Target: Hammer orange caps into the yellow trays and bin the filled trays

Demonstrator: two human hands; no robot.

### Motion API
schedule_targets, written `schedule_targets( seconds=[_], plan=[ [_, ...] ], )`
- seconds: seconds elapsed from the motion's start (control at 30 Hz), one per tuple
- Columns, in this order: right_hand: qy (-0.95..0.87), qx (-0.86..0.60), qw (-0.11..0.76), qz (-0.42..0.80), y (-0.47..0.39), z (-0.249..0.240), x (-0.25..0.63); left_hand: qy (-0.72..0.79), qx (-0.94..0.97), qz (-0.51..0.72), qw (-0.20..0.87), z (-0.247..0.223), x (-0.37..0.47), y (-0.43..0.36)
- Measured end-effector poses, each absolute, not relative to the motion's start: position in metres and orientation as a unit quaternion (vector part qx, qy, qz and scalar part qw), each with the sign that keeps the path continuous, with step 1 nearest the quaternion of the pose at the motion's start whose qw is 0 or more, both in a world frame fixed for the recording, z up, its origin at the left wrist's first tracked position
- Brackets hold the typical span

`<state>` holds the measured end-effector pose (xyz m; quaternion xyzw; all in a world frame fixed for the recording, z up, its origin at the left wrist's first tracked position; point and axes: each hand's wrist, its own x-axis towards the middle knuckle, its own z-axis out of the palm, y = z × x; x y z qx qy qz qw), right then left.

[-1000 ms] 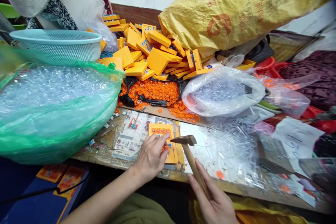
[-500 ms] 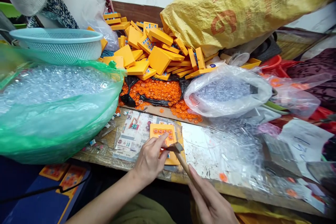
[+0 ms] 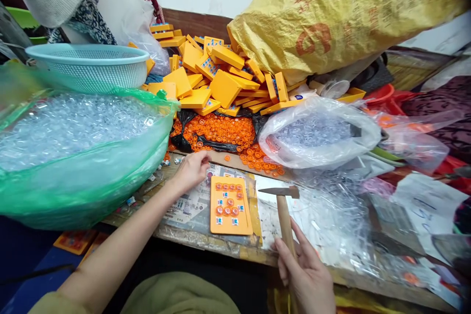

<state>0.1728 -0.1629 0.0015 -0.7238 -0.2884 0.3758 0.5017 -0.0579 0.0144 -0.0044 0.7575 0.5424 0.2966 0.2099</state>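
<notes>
My right hand is wrapped round the wooden handle of a hammer. The hammer's dark metal head, pointed on its left side, is up over the white board. Between my hands an orange plastic panel lies flat, with several orange rings and small blue-and-white pieces on its face. My left hand is beyond the panel's upper left, near the heap of loose orange rings in a black bag. Its fingers are curled together, and whatever may be between them is hidden.
Behind the rings rises a pile of orange panels. A green bag of clear plastic pieces stands left, a white bag of similar pieces right. A blue basket and a yellow sack are further back.
My left hand has left the panel and moved up and left to the ring heap. My right hand has lifted the hammer off to the right, baring the panel's face.
</notes>
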Motion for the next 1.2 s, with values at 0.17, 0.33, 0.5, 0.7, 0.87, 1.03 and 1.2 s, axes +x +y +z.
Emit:
schedule_targets(
  seconds=[0.17,0.33,0.5,0.7,0.87,1.03,1.2],
  plan=[
    [-0.286,-0.712,0.51,0.388,-0.161,0.002,0.173,0.529,0.768,0.281,0.228,-0.014,-0.07,-0.034],
    [-0.336,-0.746,0.463,0.341,-0.171,-0.005,0.177,0.511,0.767,0.325,0.213,-0.016,-0.068,-0.065],
    [-0.55,-0.676,0.418,0.256,-0.191,-0.016,0.188,0.438,0.773,0.379,0.259,-0.007,-0.047,-0.104],
    [-0.749,-0.535,0.361,0.149,-0.199,-0.018,0.182,0.442,0.759,0.383,0.286,-0.017,-0.037,-0.114],
    [-0.778,-0.52,0.327,0.131,-0.199,-0.014,0.179,0.467,0.723,0.405,0.308,-0.018,-0.036,-0.116],
    [-0.776,-0.513,0.34,0.135,-0.198,-0.006,0.179,0.491,0.682,0.414,0.351,-0.018,-0.035,-0.117],
    [-0.726,-0.539,0.355,0.236,-0.199,-0.012,0.174,0.503,0.656,0.411,0.385,-0.019,-0.035,-0.117]
  ],
)
